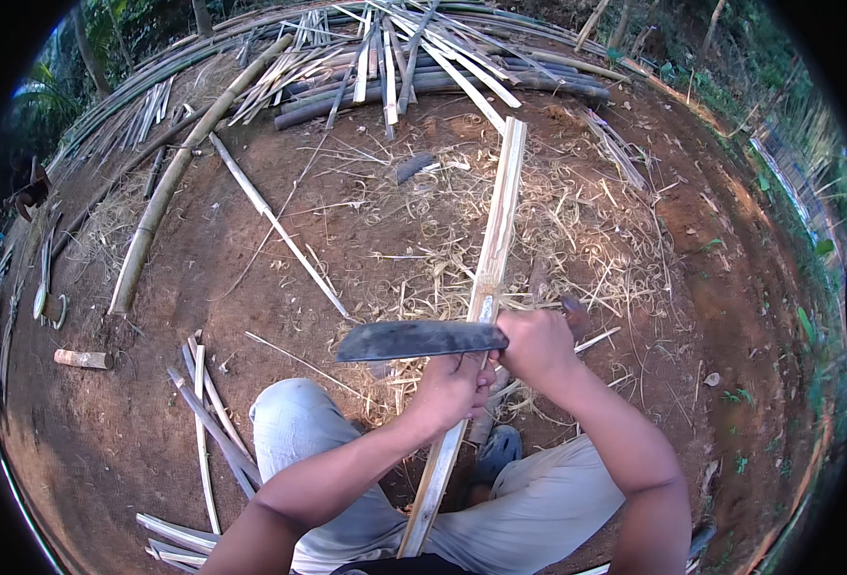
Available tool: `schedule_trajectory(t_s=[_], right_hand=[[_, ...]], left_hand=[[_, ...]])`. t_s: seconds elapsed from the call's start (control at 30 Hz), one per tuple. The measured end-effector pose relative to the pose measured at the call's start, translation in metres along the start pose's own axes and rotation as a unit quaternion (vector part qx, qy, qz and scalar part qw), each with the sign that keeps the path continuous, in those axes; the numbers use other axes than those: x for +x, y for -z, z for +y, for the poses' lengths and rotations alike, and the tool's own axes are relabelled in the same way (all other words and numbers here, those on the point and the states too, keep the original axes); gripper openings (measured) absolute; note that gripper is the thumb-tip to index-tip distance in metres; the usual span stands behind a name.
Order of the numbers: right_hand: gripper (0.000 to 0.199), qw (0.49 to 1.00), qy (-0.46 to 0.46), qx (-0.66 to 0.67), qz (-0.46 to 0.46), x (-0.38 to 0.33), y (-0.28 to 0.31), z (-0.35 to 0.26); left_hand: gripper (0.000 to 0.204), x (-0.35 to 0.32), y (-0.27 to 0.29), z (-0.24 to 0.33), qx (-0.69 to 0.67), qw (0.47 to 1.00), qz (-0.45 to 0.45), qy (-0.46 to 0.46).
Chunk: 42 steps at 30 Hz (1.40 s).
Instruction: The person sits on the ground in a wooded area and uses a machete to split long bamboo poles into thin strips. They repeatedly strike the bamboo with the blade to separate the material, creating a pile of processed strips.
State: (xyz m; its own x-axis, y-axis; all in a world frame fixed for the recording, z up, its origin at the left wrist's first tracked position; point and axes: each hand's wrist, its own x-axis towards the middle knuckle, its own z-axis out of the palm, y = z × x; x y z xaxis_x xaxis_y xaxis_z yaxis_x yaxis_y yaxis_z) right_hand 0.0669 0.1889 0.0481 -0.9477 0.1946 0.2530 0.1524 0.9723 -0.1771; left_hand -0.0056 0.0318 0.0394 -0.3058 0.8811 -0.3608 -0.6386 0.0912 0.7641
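A split bamboo strip (500, 211), pale on its inner side, slants from between my legs out and away over the ground. My left hand (450, 391) is closed around it, just on the near side of a large knife. That knife has a broad dark blade (414, 339) lying crosswise over the strip, its tip to the left. At its right end my right hand (537, 347) is closed on the handle, which sticks out past the fist. Whether the blade's edge touches the bamboo is hard to tell.
Curled shavings (577, 240) litter the soil ahead. A heap of bamboo poles and split strips (385, 67) lies at the back. One long pole (170, 192) stretches along the left. More strips (215, 422) rest beside my left knee (299, 422), and a short bamboo piece (83, 359) lies farther left.
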Motion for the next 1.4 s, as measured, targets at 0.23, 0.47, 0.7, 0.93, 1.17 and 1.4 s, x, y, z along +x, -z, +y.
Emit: schedule_trajectory(t_s=[0.23, 0.47, 0.7, 0.93, 1.17, 1.4], right_hand=[[0.007, 0.993, -0.097, -0.065, -0.009, 0.005, 0.005, 0.030], [0.009, 0.997, -0.063, -0.005, 0.040, 0.018, -0.011, 0.015], [0.011, 0.993, -0.105, -0.042, 0.035, 0.006, -0.005, 0.035], [0.011, 0.989, -0.120, -0.065, 0.054, 0.031, 0.004, 0.049], [0.011, 0.991, -0.102, -0.082, -0.007, 0.026, -0.005, 0.054], [0.011, 0.969, -0.248, -0.011, 0.006, 0.051, 0.007, 0.083]], left_hand=[[0.028, 0.007, -0.001, -0.007, 0.015, 1.000, -0.011, -0.006], [0.025, 0.020, 0.014, -0.016, 0.156, 0.977, 0.073, -0.123], [0.025, 0.007, 0.011, -0.012, 0.125, 0.987, 0.046, -0.091], [0.029, 0.002, 0.013, -0.007, 0.131, 0.989, 0.029, -0.064], [0.032, 0.005, 0.010, -0.006, 0.079, 0.997, 0.014, 0.003], [0.034, 0.002, 0.018, -0.012, 0.094, 0.994, -0.018, 0.043]])
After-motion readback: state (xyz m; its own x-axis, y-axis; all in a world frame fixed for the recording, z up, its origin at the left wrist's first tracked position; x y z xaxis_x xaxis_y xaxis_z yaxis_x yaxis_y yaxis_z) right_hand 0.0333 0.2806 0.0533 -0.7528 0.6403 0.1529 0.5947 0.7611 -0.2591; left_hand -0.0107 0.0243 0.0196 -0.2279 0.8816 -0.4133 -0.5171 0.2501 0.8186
